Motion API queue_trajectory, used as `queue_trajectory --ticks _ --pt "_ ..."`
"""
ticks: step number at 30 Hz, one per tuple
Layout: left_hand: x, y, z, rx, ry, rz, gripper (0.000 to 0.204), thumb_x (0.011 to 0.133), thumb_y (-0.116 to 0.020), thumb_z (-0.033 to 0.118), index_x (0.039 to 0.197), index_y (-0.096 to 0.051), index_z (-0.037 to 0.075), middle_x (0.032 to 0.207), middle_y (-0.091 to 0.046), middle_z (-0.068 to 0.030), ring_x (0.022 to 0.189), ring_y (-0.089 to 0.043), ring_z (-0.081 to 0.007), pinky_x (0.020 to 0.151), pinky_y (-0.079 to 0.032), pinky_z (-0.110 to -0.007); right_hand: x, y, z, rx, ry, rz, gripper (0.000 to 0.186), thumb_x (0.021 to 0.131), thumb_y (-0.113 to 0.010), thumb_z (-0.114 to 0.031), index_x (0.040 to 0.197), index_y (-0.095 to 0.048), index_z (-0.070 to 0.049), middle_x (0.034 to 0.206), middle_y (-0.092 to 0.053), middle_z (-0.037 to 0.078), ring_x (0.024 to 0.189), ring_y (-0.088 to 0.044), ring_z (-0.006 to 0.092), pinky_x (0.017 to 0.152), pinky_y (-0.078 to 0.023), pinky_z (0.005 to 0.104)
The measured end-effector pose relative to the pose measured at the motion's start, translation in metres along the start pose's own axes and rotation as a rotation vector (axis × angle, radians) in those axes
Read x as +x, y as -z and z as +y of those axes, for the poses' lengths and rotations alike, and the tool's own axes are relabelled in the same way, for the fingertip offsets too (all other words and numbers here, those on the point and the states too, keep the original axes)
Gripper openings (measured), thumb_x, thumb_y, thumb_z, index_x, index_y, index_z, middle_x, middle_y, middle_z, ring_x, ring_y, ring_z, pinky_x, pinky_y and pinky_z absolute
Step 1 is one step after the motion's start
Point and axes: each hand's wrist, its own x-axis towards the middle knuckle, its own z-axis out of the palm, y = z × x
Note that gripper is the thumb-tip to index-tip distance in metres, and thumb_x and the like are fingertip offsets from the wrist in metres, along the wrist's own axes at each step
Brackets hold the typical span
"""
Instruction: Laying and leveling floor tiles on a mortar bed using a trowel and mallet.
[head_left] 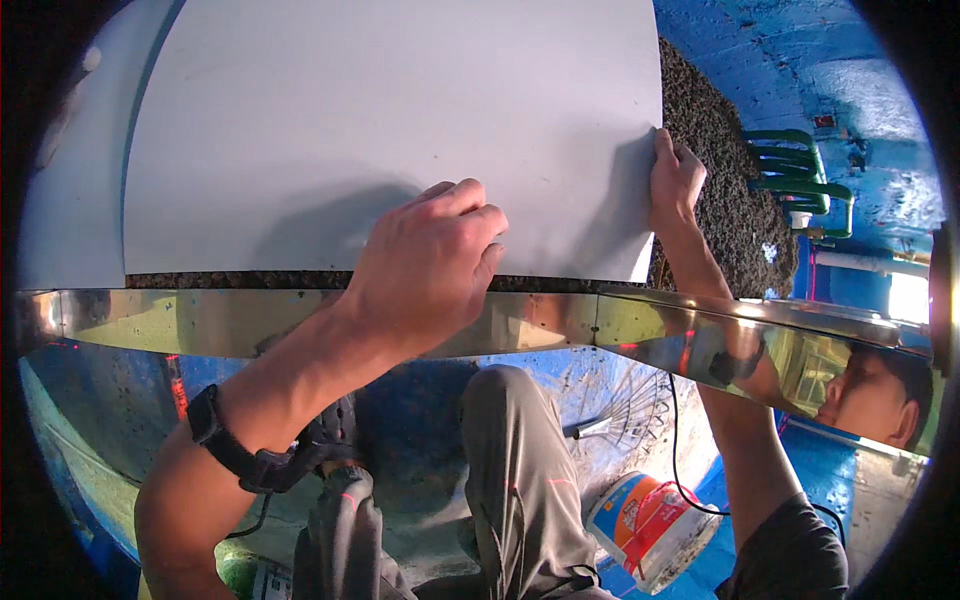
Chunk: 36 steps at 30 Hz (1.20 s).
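A large white sheet (420, 110) lies flat over a dark, grainy bed (705, 120), its near edge running just behind the metal rim. My left hand (430, 250) is closed above the sheet's near part, fingers curled together and casting a shadow on it. Whatever those fingers hold, if anything, is hidden. At the sheet's right edge my right hand (677, 180) grips the border, thumb on top and the other fingers folded at the side.
A shiny metal rim (420, 325) crosses in front of me and reflects my arm. Another pale sheet (75, 190) adjoins on the left. Green pipes (800, 180) run along the blue wall at right. Below are a bucket (650, 530), a wire rake (625, 415) and a black cable (675, 440).
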Motion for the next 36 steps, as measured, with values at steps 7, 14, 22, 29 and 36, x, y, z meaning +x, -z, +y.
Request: queue_trajectory --ticks 7,14,22,29,36 --pt "0.0 0.002 0.002 -0.002 0.02 -0.006 0.015 0.09 -0.068 0.012 0.101 -0.069 0.001 0.096 -0.063 -0.0153 0.088 -0.066 -0.038 0.077 -0.054 -0.047 0.001 0.004 -0.005 -0.06 -0.035 -0.053 0.049 0.097 -0.069 -0.041 0.091 -0.074 0.007 0.076 -0.07 0.015 0.071 -0.062 0.0205 0.073 -0.052 0.0412" --pt "-0.002 -0.005 -0.003 0.032 0.007 0.005 0.012 0.089 -0.064 0.014 0.093 -0.065 0.003 0.094 -0.062 -0.0146 0.088 -0.066 -0.0375 0.077 -0.055 -0.049 0.008 -0.001 0.011 0.005 -0.126 -0.012 0.058 0.098 -0.068 -0.05 0.108 -0.075 0.006 0.099 -0.075 0.014 0.089 -0.064 0.0211 0.085 -0.054 0.0418" --pt "-0.013 -0.013 0.013 0.094 -0.065 0.112 0.008 0.079 -0.061 0.004 0.086 -0.061 0.002 0.097 -0.059 -0.0164 0.096 -0.061 -0.0367 0.082 -0.054 -0.048 0.036 0.001 0.047 -0.018 -0.059 -0.082 0.059 0.098 -0.068 -0.054 0.113 -0.076 0.003 0.098 -0.075 0.013 0.086 -0.063 0.0218 0.084 -0.052 0.0415" --pt "-0.038 -0.013 0.022 0.289 -0.099 0.128 0.026 0.075 -0.066 0.009 0.1 -0.063 0.0 0.106 -0.056 -0.0152 0.103 -0.058 -0.0319 0.085 -0.051 -0.044 0.046 -0.003 0.068 0.032 -0.079 -0.126 0.06 0.099 -0.066 -0.055 0.119 -0.075 0.001 0.095 -0.074 0.013 0.084 -0.063 0.0188 0.082 -0.052 0.0383" --pt "-0.053 -0.016 0.019 0.263 -0.076 0.173 0.027 0.086 -0.07 0.016 0.106 -0.064 -0.001 0.109 -0.055 -0.0159 0.103 -0.057 -0.0333 0.088 -0.049 -0.045 0.055 -0.005 0.076 -0.1 0.046 -0.087 0.061 0.099 -0.064 -0.056 0.107 -0.076 0.003 0.091 -0.073 0.014 0.082 -0.062 0.0235 0.083 -0.051 0.0432"
